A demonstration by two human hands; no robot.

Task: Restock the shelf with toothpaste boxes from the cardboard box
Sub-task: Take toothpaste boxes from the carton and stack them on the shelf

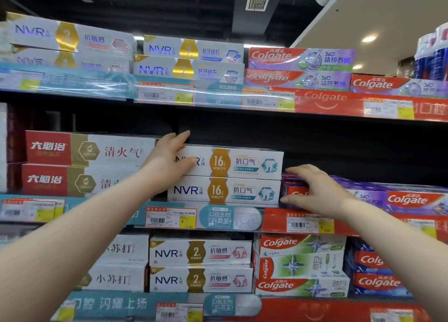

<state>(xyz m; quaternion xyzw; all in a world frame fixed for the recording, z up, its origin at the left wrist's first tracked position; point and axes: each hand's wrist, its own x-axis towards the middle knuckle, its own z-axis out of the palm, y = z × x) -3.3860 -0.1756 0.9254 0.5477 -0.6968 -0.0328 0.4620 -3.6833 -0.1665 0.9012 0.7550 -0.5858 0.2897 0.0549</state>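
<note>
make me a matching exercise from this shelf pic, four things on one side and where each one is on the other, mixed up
Things:
1. left hand
2. right hand
3. NVR 2 boxes
4. red and white boxes

Places:
A. bottom shelf, stacked two high
B. on the left end of the top NVR 16 box
C. middle shelf, left of the NVR 16 stack
D. on the purple Colgate box, middle shelf

Pairs: 1-B, 2-D, 3-A, 4-C

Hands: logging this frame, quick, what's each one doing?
Left hand: open, flat on the top white toothpaste box.
Right hand: open, resting on the purple toothpaste box.
</note>
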